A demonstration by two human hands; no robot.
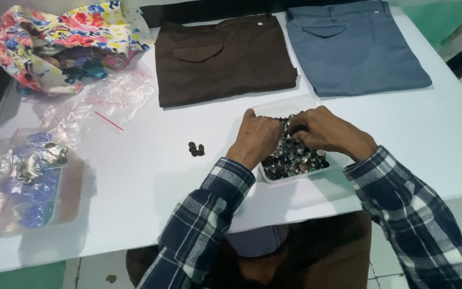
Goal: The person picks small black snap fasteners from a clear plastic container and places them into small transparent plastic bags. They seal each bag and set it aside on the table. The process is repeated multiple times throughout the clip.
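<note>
both hands are in the middle of the frame, over a clear plastic tray (pixel 287 105) full of small dark and shiny buttons (pixel 294 158). the tray is a rectangle, and its long axis runs from lower left to upper right of the frame, away from the person.

the left hand (pixel 256 138) rests on the left rim of the tray, its fingers curled down toward the buttons. the right hand (pixel 327 130) lies over the upper right part of the tray, with fingers bent and the tips pressed together down in the buttons. i cannot tell if either hand has really got hold of a button, because the fingertips are hidden.

the buttons lie directly under both hands, touching the fingers, so neither hand is clearly nearer.

a few loose buttons (pixel 196 149) lie on the white table (pixel 151 176), left of the left hand, near but apart. folded brown trousers (pixel 223 56) and grey-blue trousers (pixel 351 45) lie in the upper part of the frame, beyond the tray.
</note>
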